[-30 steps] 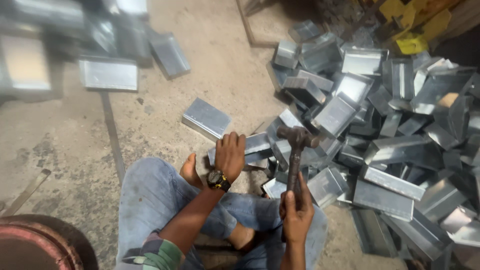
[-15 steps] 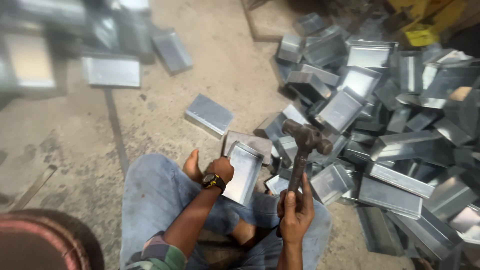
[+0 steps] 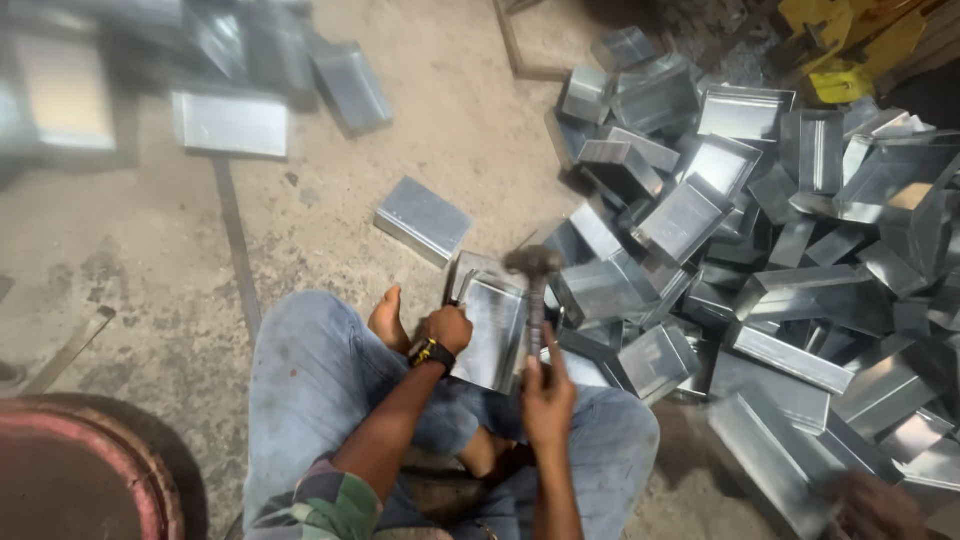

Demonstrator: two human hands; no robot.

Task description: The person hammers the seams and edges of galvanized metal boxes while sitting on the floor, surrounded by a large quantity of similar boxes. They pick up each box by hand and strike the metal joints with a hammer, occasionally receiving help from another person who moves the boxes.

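My left hand [image 3: 449,327], with a dark watch at the wrist, grips the left edge of a shiny sheet-metal tray [image 3: 492,330] tilted up in front of my crossed legs in blue jeans. My right hand [image 3: 548,390] is closed around the handle of a hammer [image 3: 535,270]. Its dark head stands raised just above the tray's upper right edge. My bare foot [image 3: 388,318] rests on the floor to the left of the tray.
A big heap of similar metal trays [image 3: 760,240] fills the floor to the right. One closed metal box [image 3: 422,218] lies ahead on the concrete, several more lie blurred at top left. A rusty round drum rim [image 3: 90,470] sits at bottom left. Yellow objects [image 3: 850,50] lie at top right.
My left hand picked a tray from the floor and drew it toward my lap, tilting it up. The hammer came in over the tray's right edge.
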